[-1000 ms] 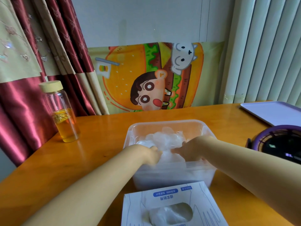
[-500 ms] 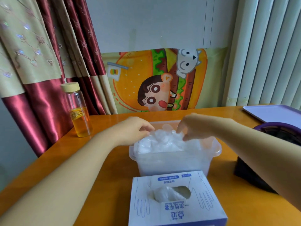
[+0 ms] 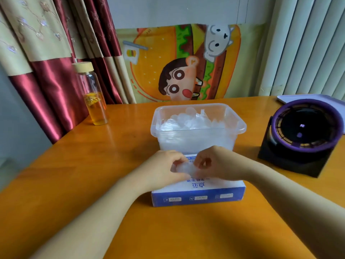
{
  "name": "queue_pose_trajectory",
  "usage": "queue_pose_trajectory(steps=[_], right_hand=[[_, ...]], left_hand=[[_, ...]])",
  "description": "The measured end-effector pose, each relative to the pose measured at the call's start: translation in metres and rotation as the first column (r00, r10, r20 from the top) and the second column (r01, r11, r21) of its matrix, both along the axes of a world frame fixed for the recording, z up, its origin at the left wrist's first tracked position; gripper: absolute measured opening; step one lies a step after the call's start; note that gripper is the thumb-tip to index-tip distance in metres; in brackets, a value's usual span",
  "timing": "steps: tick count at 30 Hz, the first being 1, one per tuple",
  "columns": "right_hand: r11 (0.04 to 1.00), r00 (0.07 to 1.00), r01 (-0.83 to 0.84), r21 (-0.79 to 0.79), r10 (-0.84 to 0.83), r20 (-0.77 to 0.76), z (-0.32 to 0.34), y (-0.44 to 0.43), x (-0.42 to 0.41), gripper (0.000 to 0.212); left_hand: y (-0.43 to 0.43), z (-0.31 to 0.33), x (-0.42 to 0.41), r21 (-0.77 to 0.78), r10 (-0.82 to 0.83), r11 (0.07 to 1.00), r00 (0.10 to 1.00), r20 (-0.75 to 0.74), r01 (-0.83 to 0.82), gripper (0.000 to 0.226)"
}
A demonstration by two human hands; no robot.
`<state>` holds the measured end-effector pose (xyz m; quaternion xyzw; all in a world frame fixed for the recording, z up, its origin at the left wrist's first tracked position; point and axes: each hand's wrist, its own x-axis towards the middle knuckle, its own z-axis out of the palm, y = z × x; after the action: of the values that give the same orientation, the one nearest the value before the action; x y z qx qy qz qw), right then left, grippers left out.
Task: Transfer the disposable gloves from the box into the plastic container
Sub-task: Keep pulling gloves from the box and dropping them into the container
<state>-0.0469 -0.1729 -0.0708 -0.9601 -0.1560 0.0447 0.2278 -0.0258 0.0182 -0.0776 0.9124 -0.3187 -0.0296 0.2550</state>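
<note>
A white and blue glove box (image 3: pixel 198 193) lies on the wooden table, close to me. Behind it stands a clear plastic container (image 3: pixel 240 128) holding a heap of thin clear gloves (image 3: pixel 190 121). Both hands are over the box's top opening. My left hand (image 3: pixel 164 168) and my right hand (image 3: pixel 218 165) pinch a bunch of clear gloves (image 3: pixel 183 168) that sticks out of the opening between them. The opening itself is hidden under my fingers.
A glass bottle (image 3: pixel 93 99) of amber liquid with a beige cap stands at the left by the curtain. A black and purple round device (image 3: pixel 302 135) sits at the right, with a pale tray (image 3: pixel 291 99) behind it. A cartoon poster leans on the wall.
Both hands left the container and came back toward me onto the glove box, where they now pinch gloves at its opening. The camera view also shifted back.
</note>
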Motion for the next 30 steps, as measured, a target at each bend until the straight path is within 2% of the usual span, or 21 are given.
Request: queue_pose_trajectory(steps=[1, 4, 7, 12, 14, 16, 19, 21, 22, 24, 26, 28, 30], right_hand=[[0.998, 0.999, 0.035, 0.049, -0.036, 0.028, -0.008, 0.001, 0.0, 0.013], [0.983, 0.989, 0.102, 0.15, -0.117, 0.09, -0.018, 0.002, -0.003, 0.014], [0.955, 0.985, 0.129, 0.267, -0.156, 0.079, -0.019, 0.001, -0.006, 0.017], [0.849, 0.975, 0.171, 0.501, -0.217, 0.035, -0.018, -0.002, -0.009, 0.021], [0.774, 0.968, 0.207, 0.599, -0.249, -0.013, -0.017, -0.002, -0.008, 0.024], [0.659, 0.958, 0.264, 0.704, -0.263, -0.113, -0.015, -0.003, -0.008, 0.026], [0.5, 0.939, 0.334, 0.799, -0.247, -0.239, -0.009, -0.002, -0.01, 0.029], [0.374, 0.944, 0.318, 0.871, -0.213, -0.253, -0.001, 0.001, -0.011, 0.03], [0.342, 0.949, 0.289, 0.894, -0.223, -0.222, 0.006, 0.003, -0.012, 0.028], [0.383, 0.95, 0.205, 0.901, -0.301, -0.089, 0.023, 0.003, -0.013, 0.024], [0.527, 0.922, 0.134, 0.839, -0.377, 0.09, 0.042, 0.004, -0.016, 0.024], [0.641, 0.905, 0.107, 0.76, -0.379, 0.192, 0.056, 0.004, -0.019, 0.025], [0.705, 0.921, 0.11, 0.7, -0.338, 0.196, 0.064, 0.004, -0.023, 0.026]], left_hand=[[-0.001, -0.006, -0.001, -0.074, 0.04, 0.996, 0.999, 0.007, -0.039, 0.012], [-0.005, -0.021, -0.005, -0.278, 0.167, 0.944, 0.985, -0.055, -0.175, 0.01], [-0.008, -0.026, -0.009, -0.304, 0.192, 0.933, 0.981, -0.025, -0.191, 0.011], [-0.008, -0.026, -0.01, -0.318, 0.199, 0.93, 0.98, 0.023, -0.182, 0.018], [-0.008, -0.026, -0.009, -0.32, 0.197, 0.931, 0.98, 0.031, -0.177, 0.017], [-0.009, -0.026, -0.011, -0.305, 0.185, 0.937, 0.982, 0.026, -0.168, 0.016], [-0.01, -0.025, -0.013, -0.211, 0.189, 0.961, 0.982, 0.03, -0.179, 0.037], [-0.011, -0.026, -0.014, -0.194, 0.184, 0.966, 0.982, 0.04, -0.173, 0.034], [-0.01, -0.025, -0.014, -0.188, 0.193, 0.965, 0.98, 0.044, -0.181, 0.031], [-0.011, -0.022, -0.016, -0.132, 0.209, 0.971, 0.977, 0.047, -0.201, 0.033], [-0.009, -0.018, -0.014, -0.091, 0.2, 0.977, 0.979, 0.041, -0.195, 0.041], [-0.008, -0.013, -0.014, -0.18, 0.186, 0.965, 0.981, -0.05, -0.192, 0.051], [-0.005, -0.003, -0.017, -0.343, 0.173, 0.915, 0.975, -0.141, -0.212, 0.064]])
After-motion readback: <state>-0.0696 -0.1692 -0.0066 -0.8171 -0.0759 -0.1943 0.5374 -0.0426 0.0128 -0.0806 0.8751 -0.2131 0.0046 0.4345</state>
